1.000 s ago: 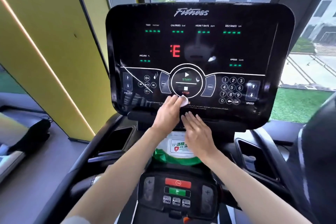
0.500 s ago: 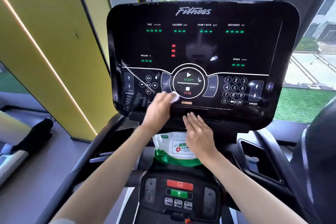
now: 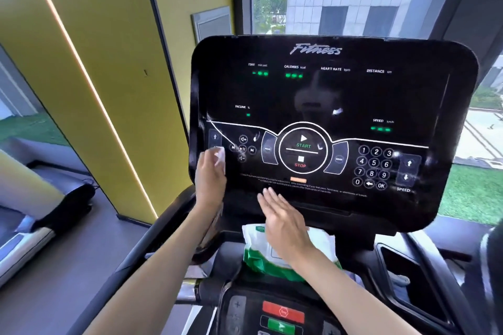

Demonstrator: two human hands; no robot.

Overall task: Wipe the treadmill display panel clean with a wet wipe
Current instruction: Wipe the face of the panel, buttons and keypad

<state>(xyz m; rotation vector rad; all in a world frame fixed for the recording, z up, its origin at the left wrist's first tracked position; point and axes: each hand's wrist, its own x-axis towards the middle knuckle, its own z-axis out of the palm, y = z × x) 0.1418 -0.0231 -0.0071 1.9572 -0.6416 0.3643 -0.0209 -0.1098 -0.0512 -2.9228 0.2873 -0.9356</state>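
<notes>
The left hand (image 3: 211, 179) is bunched on the wet wipe (image 3: 221, 158), fingers folded over the white wad and pressing it against the glossy black display panel (image 3: 326, 95). It sits at the panel's lower left corner, just under the incline keys (image 3: 215, 136). The hand is blurred, so how much of the wipe lies flat on the glass cannot be told.

The right hand (image 3: 285, 221) holds nothing. Its fingers are straight and side by side, with the tips reaching the lower lip of the panel beneath the fine print. Whether they rest there or hover just off it is not clear. Under its palm lies a white-and-green pack of wipes (image 3: 324, 245), on the ledge below the panel.

The step in hand looks like the wiping itself, at the left end of the button band. The START and STOP ring (image 3: 302, 152), the number keypad (image 3: 374, 163) and the upper readouts all lie to the right of or above the wipe. Pale flecks at mid panel and by the keypad may be smears or reflections.

The next move probably calls for a flat sweep to the right across the keys. Pressure should be light, since the green readouts are lit and a firm press could trigger a control.
</notes>
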